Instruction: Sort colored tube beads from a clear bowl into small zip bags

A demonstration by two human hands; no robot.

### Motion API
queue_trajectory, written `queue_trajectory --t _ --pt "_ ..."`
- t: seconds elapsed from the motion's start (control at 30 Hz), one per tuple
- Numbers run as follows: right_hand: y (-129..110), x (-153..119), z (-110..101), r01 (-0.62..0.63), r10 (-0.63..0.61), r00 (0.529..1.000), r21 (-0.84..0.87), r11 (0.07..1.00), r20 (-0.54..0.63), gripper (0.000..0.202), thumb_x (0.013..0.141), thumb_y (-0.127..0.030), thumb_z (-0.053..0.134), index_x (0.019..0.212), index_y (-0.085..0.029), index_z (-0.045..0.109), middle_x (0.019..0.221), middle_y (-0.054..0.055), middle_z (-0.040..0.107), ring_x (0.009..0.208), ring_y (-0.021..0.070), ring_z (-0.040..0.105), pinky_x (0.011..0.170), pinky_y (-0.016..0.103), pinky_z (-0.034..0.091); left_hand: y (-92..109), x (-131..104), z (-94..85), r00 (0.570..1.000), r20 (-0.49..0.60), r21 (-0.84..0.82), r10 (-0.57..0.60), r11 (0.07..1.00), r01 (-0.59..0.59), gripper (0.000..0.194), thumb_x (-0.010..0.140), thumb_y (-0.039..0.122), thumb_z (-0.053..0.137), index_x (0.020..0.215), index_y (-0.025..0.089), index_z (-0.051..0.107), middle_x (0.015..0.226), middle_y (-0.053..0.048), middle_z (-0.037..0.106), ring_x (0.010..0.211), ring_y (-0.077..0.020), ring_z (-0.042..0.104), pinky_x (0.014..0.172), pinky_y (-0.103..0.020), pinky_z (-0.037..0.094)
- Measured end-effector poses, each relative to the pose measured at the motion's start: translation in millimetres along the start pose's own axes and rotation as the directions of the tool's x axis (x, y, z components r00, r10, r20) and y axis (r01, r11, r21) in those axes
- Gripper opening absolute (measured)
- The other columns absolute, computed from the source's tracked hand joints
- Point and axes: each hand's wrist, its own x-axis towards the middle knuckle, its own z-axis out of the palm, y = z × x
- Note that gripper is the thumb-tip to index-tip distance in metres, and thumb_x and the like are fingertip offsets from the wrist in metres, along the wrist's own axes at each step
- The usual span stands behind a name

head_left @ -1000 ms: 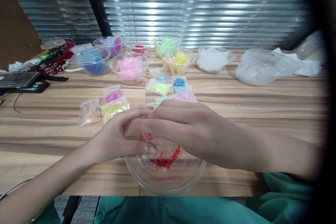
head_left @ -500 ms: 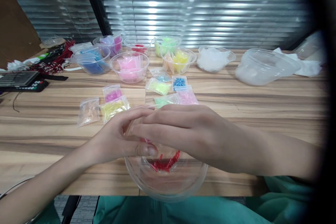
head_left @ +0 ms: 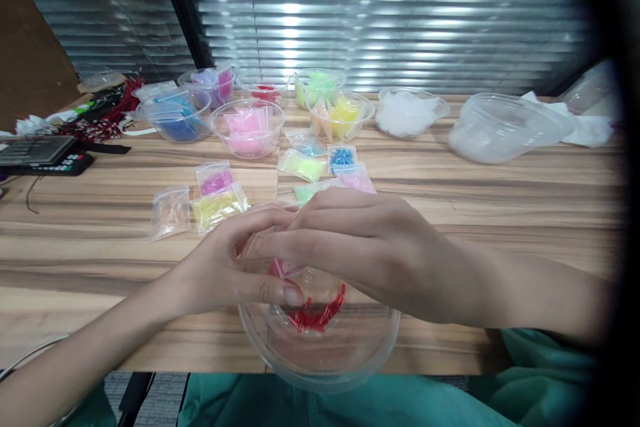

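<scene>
A clear plastic bowl (head_left: 320, 373) sits at the table's front edge, its near rim jutting over it. Several small red tube-like pieces (head_left: 320, 317) lie in its bottom. My left hand (head_left: 250, 263) is closed around the bowl's far left side, thumb over the inside. Beneath the hands, partly hidden, is a small plastic bag with red on it (head_left: 286, 268). My right hand (head_left: 350, 247) reaches across the bowl from the right, palm down, fingers together and bent. Its fingertips are hidden behind the left hand, so what they hold cannot be seen.
Small zip bags of coloured pieces, such as a yellow one (head_left: 220, 208) and a blue one (head_left: 343, 159), lie beyond the hands. Farther back stand several clear tubs, including a pink-filled one (head_left: 247, 130). A calculator-like device (head_left: 45, 157) and cords are at left.
My right hand has risen slightly and its knuckles bend more. More of the red-marked bag shows under the hands. The bowl has shifted a little toward me.
</scene>
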Motion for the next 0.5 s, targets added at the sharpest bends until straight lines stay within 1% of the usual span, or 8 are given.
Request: queue_trajectory --t 0.03,0.1,0.17,0.3,0.4,0.5 --pt "-0.2 0.2 -0.8 -0.004 0.004 1.000 0.027 1.000 0.009 0.026 0.104 -0.007 0.048 0.114 -0.012 0.071 0.099 0.003 0.076 0.094 0.0118 0.068 0.084 0.022 0.057 0.6 0.0 0.3 1.000 0.000 -0.017 0.000 1.000 0.000 0.052 0.068 0.017 0.092 0.117 0.025 0.074 0.115 -0.001 0.076 0.118 -0.0293 0.069 0.105 -0.036 0.055" --pt "-0.1 0.2 -2.9 0.003 -0.003 1.000 0.063 0.998 0.004 0.026 0.102 -0.003 0.048 0.112 -0.010 0.070 0.100 0.004 0.073 0.094 0.0124 0.067 0.080 0.021 0.057 1.8 0.0 1.0 1.000 0.010 -0.073 -0.008 0.997 0.009 0.045 0.070 0.014 0.090 0.110 0.025 0.075 0.102 0.002 0.075 0.116 -0.0283 0.070 0.104 -0.037 0.055" --pt "1.2 -0.3 -4.7 0.004 -0.005 1.000 0.090 0.996 0.012 0.025 0.103 -0.004 0.047 0.115 -0.010 0.069 0.107 0.006 0.072 0.100 0.0129 0.067 0.083 0.022 0.058 2.8 0.1 1.4 1.000 0.010 -0.102 -0.023 0.994 0.024 0.043 0.071 0.012 0.089 0.110 0.026 0.076 0.096 0.004 0.074 0.115 -0.0272 0.070 0.103 -0.036 0.056" --pt "4.0 -2.3 -5.3 -0.017 0.003 0.997 0.165 0.986 0.081 0.028 0.105 -0.007 0.046 0.124 -0.013 0.066 0.123 0.007 0.070 0.112 0.0120 0.066 0.094 0.021 0.058 3.8 2.0 1.7 1.000 0.024 -0.102 -0.018 0.995 0.020 0.045 0.071 0.008 0.088 0.110 0.028 0.076 0.095 0.005 0.074 0.115 -0.0265 0.071 0.103 -0.035 0.056" --pt "2.8 -3.7 -3.5 -0.024 0.015 0.998 0.168 0.985 0.056 0.031 0.106 -0.007 0.042 0.125 -0.011 0.066 0.126 0.009 0.069 0.117 0.0135 0.065 0.097 0.023 0.058 5.3 4.1 2.3 0.999 0.033 -0.123 -0.019 0.992 0.023 0.045 0.068 0.005 0.088 0.106 0.026 0.076 0.099 0.004 0.075 0.113 -0.0261 0.072 0.101 -0.034 0.057" --pt "-0.1 -4.3 -2.2 -0.038 0.033 0.999 0.146 0.989 0.037 0.031 0.107 -0.008 0.042 0.126 -0.010 0.066 0.125 0.010 0.070 0.117 0.0144 0.066 0.099 0.025 0.059 7.1 5.4 2.7 0.999 0.036 -0.127 -0.027 0.991 0.031 0.044 0.068 0.005 0.088 0.106 0.024 0.075 0.097 0.004 0.076 0.112 -0.0270 0.072 0.101 -0.035 0.057"
